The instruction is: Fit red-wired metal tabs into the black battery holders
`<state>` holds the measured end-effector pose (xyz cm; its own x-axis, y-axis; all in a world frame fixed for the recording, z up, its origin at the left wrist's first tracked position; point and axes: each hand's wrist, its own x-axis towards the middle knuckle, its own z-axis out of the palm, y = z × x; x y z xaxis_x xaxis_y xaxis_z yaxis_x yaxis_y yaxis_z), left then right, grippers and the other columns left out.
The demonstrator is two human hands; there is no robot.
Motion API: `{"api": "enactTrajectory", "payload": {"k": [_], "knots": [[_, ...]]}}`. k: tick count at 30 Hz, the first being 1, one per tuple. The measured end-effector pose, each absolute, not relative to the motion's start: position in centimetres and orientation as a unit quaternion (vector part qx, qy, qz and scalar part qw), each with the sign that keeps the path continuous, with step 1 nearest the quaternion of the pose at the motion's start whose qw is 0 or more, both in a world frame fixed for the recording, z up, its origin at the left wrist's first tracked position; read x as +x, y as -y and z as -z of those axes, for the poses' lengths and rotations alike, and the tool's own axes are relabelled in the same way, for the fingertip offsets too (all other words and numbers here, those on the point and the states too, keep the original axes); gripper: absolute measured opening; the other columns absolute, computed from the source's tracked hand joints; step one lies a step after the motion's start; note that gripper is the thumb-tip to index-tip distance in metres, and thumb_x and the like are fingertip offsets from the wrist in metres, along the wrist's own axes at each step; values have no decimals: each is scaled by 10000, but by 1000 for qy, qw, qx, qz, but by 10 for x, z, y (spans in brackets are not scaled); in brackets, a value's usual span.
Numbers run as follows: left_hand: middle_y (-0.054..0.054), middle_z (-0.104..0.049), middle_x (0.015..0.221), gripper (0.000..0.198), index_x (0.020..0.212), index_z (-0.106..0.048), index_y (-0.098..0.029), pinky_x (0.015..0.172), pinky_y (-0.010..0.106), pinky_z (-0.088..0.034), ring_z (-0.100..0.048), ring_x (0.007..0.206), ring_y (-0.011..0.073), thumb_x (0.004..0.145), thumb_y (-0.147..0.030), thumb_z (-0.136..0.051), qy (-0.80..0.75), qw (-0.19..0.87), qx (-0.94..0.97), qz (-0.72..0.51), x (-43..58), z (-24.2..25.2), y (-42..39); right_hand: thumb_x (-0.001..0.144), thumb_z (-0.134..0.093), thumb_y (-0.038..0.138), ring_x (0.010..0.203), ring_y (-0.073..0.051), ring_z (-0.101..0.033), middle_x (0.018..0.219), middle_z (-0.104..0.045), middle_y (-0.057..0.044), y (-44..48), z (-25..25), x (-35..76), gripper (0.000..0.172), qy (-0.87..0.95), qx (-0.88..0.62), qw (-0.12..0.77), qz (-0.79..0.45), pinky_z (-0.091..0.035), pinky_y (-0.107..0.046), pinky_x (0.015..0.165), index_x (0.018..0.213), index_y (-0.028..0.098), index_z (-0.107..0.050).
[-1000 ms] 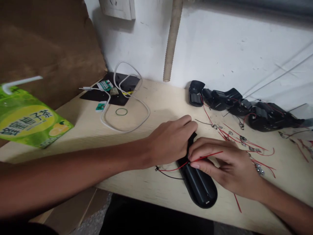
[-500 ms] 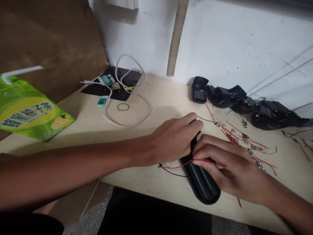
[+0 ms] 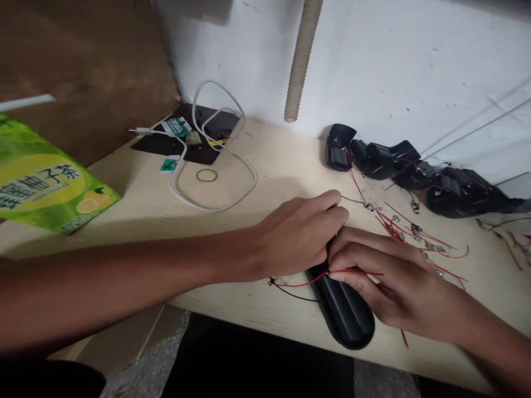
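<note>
A long black plastic casing [image 3: 346, 312] lies near the front edge of the pale wooden table [image 3: 269, 166]. My left hand [image 3: 296, 235] is closed over the casing's far end and holds it down. My right hand [image 3: 384, 276] rests on the casing's middle, its thumb and forefinger pinched on a thin red wire [image 3: 298, 283] that runs left off the casing beside a black wire [image 3: 294, 294].
More black casings [image 3: 415, 174] line the wall at the right, with loose red wires and small metal clips [image 3: 415, 235] in front of them. A white cable [image 3: 215, 166], a green rubber band [image 3: 206, 175] and a black mat [image 3: 186, 143] lie at the left. A green drink carton [image 3: 41, 190] stands far left.
Both hands stay on the casing; my right hand's pinch on the red wire has slid slightly along it. The view has dipped a little.
</note>
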<state>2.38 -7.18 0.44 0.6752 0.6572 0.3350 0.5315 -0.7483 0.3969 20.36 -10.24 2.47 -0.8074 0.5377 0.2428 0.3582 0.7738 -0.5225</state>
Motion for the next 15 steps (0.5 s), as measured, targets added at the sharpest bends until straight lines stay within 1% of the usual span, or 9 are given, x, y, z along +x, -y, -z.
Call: {"api": "enactTrajectory", "payload": {"k": [3,8,12,15], "knots": [[42,-553,927,158,821,-589,-138,593,244,-411,-525,677,114,785,-47,-465,-325,137,908,-225,25,-5,72,914,-413,64,725,-144,-491,816,-547,-62,104,-28,204,135,940,-229,164,-194,-440,-267,619,905,127,-531],[51,-556,940,140,868,-624,-135,630,249,-452,-575,733,134,809,-92,-504,-325,152,906,-222,27,-6,73,907,-418,61,743,-149,-492,815,-549,-72,106,-30,204,136,947,-216,161,-178,-445,-264,649,879,112,-541],[47,-553,912,141,880,-637,-135,645,247,-464,-581,735,130,837,-108,-505,-314,177,905,-228,27,-6,72,900,-426,60,662,-114,-447,748,-513,-30,104,-30,201,160,936,-231,162,-211,-403,-232,585,806,128,-536],[44,-549,894,133,875,-643,-135,654,244,-466,-578,740,128,864,-144,-511,-299,194,903,-241,26,-4,71,900,-475,74,629,-96,-421,711,-490,-3,102,-28,201,149,925,-233,171,-246,-360,-220,546,781,136,-537]]}}
